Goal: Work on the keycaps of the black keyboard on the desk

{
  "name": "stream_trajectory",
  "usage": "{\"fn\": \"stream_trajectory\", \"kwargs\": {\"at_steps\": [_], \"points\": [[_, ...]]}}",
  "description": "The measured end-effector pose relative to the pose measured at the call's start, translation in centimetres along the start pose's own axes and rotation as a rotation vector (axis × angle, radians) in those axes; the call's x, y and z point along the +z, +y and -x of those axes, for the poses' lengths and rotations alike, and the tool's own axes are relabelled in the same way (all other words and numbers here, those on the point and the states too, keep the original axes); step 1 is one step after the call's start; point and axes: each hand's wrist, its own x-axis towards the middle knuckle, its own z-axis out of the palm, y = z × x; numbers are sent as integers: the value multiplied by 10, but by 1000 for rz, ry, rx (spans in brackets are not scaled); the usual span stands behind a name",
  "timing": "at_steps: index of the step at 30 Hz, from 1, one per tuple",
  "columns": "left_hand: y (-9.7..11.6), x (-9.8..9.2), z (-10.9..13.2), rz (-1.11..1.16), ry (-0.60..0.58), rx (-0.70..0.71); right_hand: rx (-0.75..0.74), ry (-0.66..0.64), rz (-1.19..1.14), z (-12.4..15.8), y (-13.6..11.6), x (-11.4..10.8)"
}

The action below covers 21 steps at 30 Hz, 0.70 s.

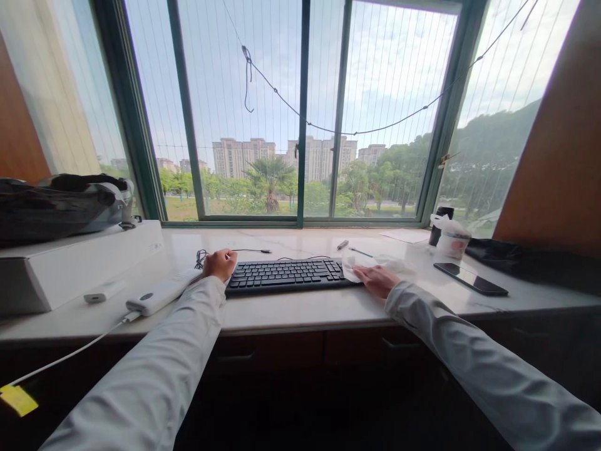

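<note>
A black keyboard (286,274) lies on the white marble-patterned ledge in front of me. At its left end my left hand (219,265) is closed, with the fingers curled against the keyboard's edge; the fingertips are partly hidden. My right hand (377,280) presses a thin white tissue (355,263) onto the number-pad end. That tissue is crumpled and covers the rightmost keys. Behind the keyboard are a thin black cable (253,251), a small grey stick-like item (343,245) and a slim blue pen (360,252).
On the left, a white power strip (162,293), a small white device (104,292) and a white box (94,263) carrying a dark bag (56,210). To the right, a phone (471,279), a bagged cup (454,241) and dark cloth (530,263). A window (300,125) stands behind.
</note>
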Motion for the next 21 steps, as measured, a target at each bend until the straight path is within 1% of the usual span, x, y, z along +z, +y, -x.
{"fn": "stream_trajectory", "kwargs": {"at_steps": [3,7,10,13,19,21], "points": [[0,0,0,-9,3,16,-13,-11,-18,17,-8,-8],[0,0,1,-10,2,31,-28,6,-70,36,-17,-19],[0,0,2,-4,-2,19,57,30,-135,45,-19,-23],[0,0,1,1,-6,10,124,58,-167,48,-16,-22],[1,-1,2,17,1,25,117,123,-200,46,-8,-17],[1,0,2,24,-4,24,147,161,-272,47,-6,-20]]}}
